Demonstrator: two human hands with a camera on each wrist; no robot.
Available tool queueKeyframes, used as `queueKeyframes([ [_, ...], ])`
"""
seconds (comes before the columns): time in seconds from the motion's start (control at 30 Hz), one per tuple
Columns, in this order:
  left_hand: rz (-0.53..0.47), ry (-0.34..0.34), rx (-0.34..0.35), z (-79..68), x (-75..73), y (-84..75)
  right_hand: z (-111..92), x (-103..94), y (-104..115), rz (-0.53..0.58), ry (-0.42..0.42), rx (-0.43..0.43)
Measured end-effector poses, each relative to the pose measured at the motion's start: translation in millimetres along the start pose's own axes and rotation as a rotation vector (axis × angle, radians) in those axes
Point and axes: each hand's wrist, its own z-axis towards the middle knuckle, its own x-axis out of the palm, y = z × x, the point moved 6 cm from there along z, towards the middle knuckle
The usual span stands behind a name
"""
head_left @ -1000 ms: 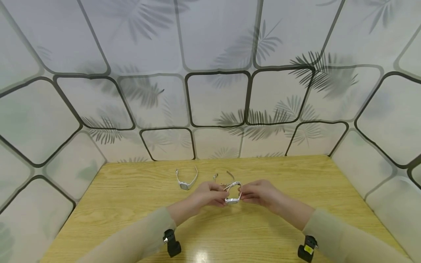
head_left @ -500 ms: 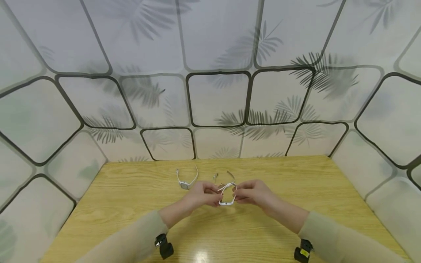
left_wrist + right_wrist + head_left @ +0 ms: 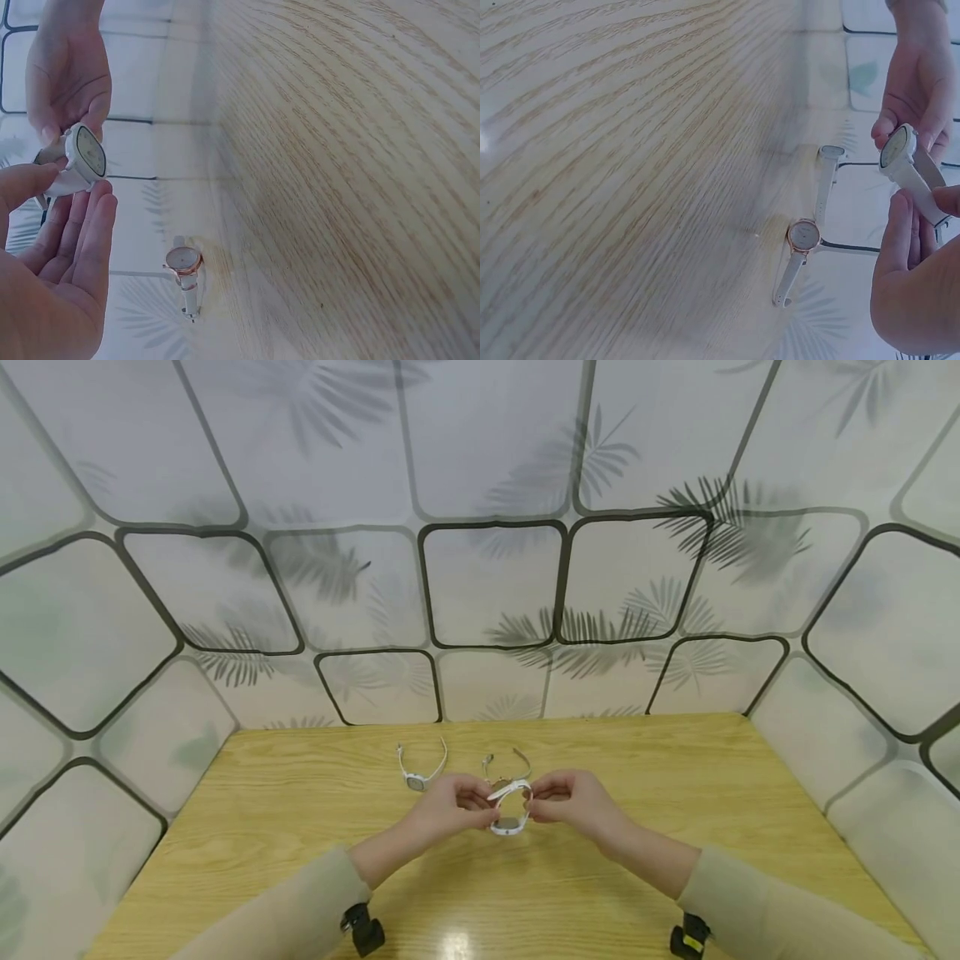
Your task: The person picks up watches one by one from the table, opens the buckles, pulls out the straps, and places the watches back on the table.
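White watch (image 3: 91, 153): held up btwn both hands, above wood table (image 3: 600, 893), strap (image 3: 915, 189) looped.
L hand (image 3: 448, 807): thumb + fingers pinching its L side.
R hand (image 3: 577, 802): thumb + fingers pinching its R side.
Rose-gold watch (image 3: 804, 235): on table, just beyond held 1.
2nd wht watch (image 3: 415, 782): also on table, further L.

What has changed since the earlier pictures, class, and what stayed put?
The held watch tilted and moved slightly left with the left hand and right hand, both still gripping it. The rose-gold watch and left watch stayed put.
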Motion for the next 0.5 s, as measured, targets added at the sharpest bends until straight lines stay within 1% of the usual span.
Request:
queueKeyframes([
  [0.1,0.071,-0.015,0.036,-2.6,-2.3,-3.5,0.6,1.6,1.6,-0.042,-0.004,-0.038],
  [0.2,0.12,-0.031,0.058,-5.0,-4.4,-5.3,0.9,3.6,4.3,-0.102,-0.019,-0.079],
  [0.3,0.136,-0.04,0.072,-7.7,-6.2,-6.3,0.4,6.5,8.6,-0.156,-0.03,-0.127],
  [0.37,0.138,-0.044,0.079,-8.9,-7.3,-5.9,0.1,8.7,11.5,-0.165,-0.032,-0.154],
  [0.5,0.145,-0.048,0.091,-9.8,-8.3,-4.1,-0.8,12.2,14.2,-0.171,-0.027,-0.18],
])
